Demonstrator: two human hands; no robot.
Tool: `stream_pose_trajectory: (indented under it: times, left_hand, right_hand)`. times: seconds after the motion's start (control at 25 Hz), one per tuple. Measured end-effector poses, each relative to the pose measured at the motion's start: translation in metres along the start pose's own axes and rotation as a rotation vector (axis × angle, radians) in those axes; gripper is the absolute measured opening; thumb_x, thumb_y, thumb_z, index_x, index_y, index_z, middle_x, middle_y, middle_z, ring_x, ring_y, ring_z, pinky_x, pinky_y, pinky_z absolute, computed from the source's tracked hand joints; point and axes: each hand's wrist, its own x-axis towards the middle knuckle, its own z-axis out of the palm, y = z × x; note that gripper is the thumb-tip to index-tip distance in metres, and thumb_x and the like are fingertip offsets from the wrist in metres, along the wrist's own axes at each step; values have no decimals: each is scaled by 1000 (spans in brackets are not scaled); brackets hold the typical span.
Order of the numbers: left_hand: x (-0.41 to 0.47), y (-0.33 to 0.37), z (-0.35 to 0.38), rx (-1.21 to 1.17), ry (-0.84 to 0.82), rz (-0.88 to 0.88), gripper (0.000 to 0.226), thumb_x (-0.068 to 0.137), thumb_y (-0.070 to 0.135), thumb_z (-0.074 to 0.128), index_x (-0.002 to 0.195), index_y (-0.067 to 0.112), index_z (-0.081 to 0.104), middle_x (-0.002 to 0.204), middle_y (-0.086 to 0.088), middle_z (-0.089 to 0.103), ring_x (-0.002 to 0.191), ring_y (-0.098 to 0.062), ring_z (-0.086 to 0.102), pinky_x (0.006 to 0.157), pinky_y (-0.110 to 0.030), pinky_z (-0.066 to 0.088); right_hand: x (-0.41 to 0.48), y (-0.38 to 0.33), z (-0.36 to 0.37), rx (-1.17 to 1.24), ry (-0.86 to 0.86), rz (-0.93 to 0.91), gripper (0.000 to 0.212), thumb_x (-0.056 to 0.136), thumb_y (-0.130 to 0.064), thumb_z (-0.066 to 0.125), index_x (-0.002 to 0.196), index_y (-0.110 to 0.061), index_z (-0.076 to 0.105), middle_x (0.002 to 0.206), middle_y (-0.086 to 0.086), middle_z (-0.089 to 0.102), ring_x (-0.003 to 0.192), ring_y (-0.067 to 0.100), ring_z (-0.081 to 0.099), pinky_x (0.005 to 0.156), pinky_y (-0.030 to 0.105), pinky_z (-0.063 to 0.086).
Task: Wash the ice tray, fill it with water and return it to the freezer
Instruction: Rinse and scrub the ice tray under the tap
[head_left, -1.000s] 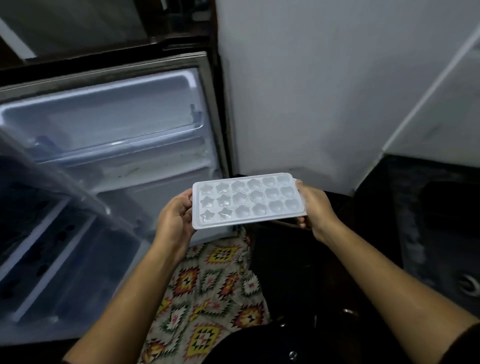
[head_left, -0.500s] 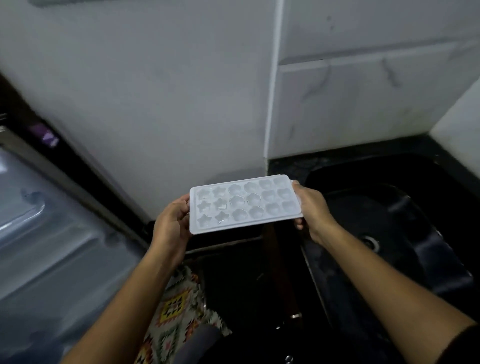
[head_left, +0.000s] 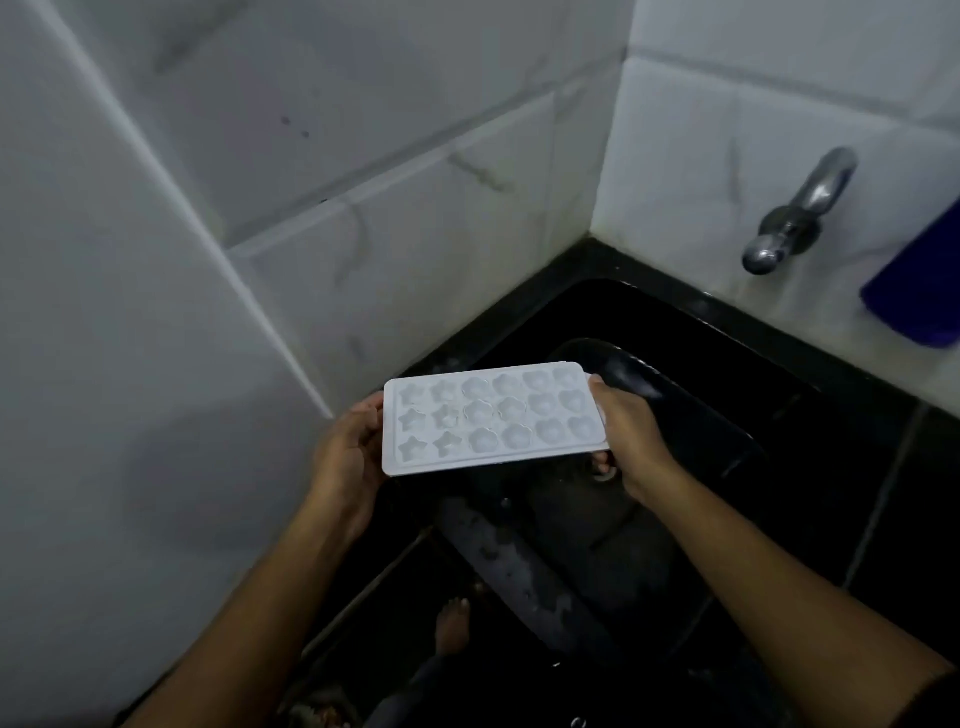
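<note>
Obs.: white rectangular plastic ice tray (head_left: 493, 418), three rows of six cells. Star shapes fill the left columns, flower shapes the middle and rounder shapes the right. Cells face up and the tray is close to level, long side running left to right. I cannot tell whether any cell holds water.

Position: the tray is held in the air over the left part of the black sink basin (head_left: 675, 395), clear of its rim and floor.

Left hand (head_left: 350, 457): clamped on the tray's left short edge, thumb against the edge, fingers curled underneath out of my sight.

Right hand (head_left: 631, 441): clamped on the right short edge, thumb lying on the rim from above, fingers wrapped under. One fingertip (head_left: 602, 460) shows below the tray's near right corner.

Surroundings: black countertop (head_left: 909, 467) around the basin. White marbled wall tiles (head_left: 415, 208) stand behind and to the left, meeting in a corner at the sink's far left. A chrome tap (head_left: 795, 218) projects from the right-hand wall above the sink's far right edge, well apart from the tray. A blue object (head_left: 919, 291), cut off by the frame, is beside the tap. A bare foot (head_left: 452, 623) is on the dark floor below the sink's near edge.
</note>
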Motion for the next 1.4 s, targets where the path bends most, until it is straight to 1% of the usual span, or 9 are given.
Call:
stream_pose_trajectory:
  times: [0.16, 0.32, 0.44, 0.56, 0.64, 0.8, 1.0, 1.24, 1.4]
  left_hand:
    - [53, 16, 50, 119, -233, -40, 42, 101, 15, 39, 130, 9, 69, 122, -14, 75, 110, -32, 73, 86, -42, 58]
    - [95, 28, 95, 199, -422, -69, 31, 104, 11, 49, 128, 11, 68, 119, -12, 77, 105, -29, 75, 81, -39, 60]
    - [117, 25, 123, 252, -519, -92, 26, 104, 7, 52, 119, 15, 71, 114, -9, 78, 100, -25, 76, 80, -38, 60]
    - [136, 15, 145, 299, -580, -123, 28, 103, 6, 55, 127, 10, 69, 118, -11, 77, 105, -27, 74, 84, -40, 60]
    - [144, 10, 154, 299, -575, -153, 31, 101, 4, 58, 131, 10, 66, 120, -12, 76, 105, -27, 73, 85, -41, 59]
    - [161, 9, 169, 337, -585, -228, 21, 99, 5, 60, 114, 10, 73, 111, -12, 78, 91, -22, 74, 81, -37, 57]
    - [184, 17, 179, 432, -656, -266, 30, 105, 7, 47, 112, 16, 75, 94, 2, 81, 84, -14, 72, 71, -28, 54]
    - [192, 14, 184, 539, -719, -155, 16, 103, 8, 59, 98, 14, 73, 76, 2, 75, 60, -8, 63, 57, -21, 59]
    - [191, 13, 187, 580, -731, -52, 19, 103, 15, 61, 89, 14, 73, 71, 4, 69, 59, -6, 61, 55, -21, 56]
  right_hand:
    - [7, -4, -30, 72, 226, -30, 49, 107, -41, 50, 71, -10, 62, 50, 2, 53, 38, 14, 44, 40, 24, 32]
    - [4, 2, -50, 54, 454, -64, 50, 107, -43, 50, 72, -8, 57, 53, 8, 51, 41, 19, 47, 40, 26, 36]
    - [-1, 14, -62, 35, 609, -77, 43, 106, -38, 53, 85, -1, 58, 68, 12, 56, 47, 17, 52, 40, 29, 41]
    - [-11, 18, -69, 68, 730, -83, 16, 105, -29, 57, 105, -15, 65, 87, 9, 67, 58, 15, 61, 43, 29, 47]
    - [-19, 18, -72, 128, 740, -74, 15, 105, -19, 55, 113, -17, 67, 89, 11, 71, 57, 16, 62, 45, 31, 49]
    - [-28, 12, -80, 246, 611, -26, 32, 101, -3, 46, 115, -9, 74, 92, 22, 75, 66, 23, 66, 59, 32, 56]
    - [-24, 15, -93, 206, 469, -33, 30, 97, -3, 63, 125, -13, 70, 108, 11, 78, 89, 25, 74, 77, 34, 59]
    - [-1, 11, -104, 176, 589, -76, 7, 97, -13, 68, 99, -9, 74, 90, 12, 79, 76, 21, 75, 64, 26, 55]
    - [11, 4, -110, 136, 639, -93, 22, 99, -23, 68, 91, -2, 72, 81, 14, 76, 70, 23, 73, 59, 26, 53]
